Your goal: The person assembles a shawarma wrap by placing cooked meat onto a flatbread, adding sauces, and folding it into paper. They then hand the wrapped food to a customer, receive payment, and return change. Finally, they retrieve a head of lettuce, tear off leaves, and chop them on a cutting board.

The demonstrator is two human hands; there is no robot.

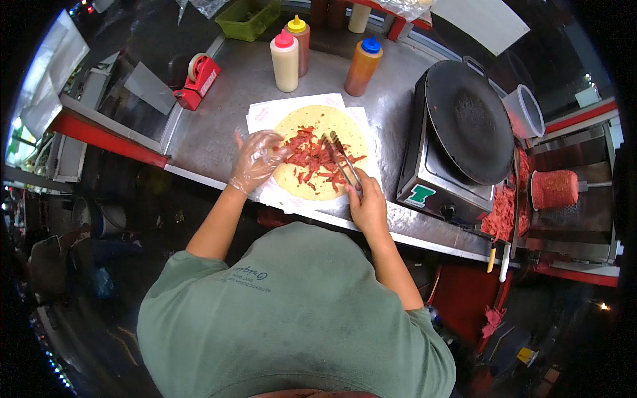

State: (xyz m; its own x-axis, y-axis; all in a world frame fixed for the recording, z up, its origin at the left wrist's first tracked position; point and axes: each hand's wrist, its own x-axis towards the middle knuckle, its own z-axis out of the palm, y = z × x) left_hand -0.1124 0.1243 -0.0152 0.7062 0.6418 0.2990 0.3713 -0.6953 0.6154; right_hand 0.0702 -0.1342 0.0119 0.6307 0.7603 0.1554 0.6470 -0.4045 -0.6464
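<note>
A round flatbread [352, 136] lies on stacked sheets of white paper [261, 114] on the metal counter. Strips of reddish meat [308, 156] are scattered over its middle. My right hand [368, 204] grips metal tongs [346, 166] from the near right side, their tips down at the meat. At the flatbread's left edge is my left hand [257, 159], in a clear plastic glove, thumb held apart and fingertips close to the meat. It appears to hold nothing, though the fingertips are partly hard to make out.
Beyond the paper stand squeeze bottles with a red cap [285, 63], a yellow cap [300, 46] and a blue cap [363, 66]. A red tape dispenser [197, 83] is at left. On the right, a black pan [468, 123] covers a stove [441, 192], beside shaved meat [501, 212] and a meat spit [554, 189].
</note>
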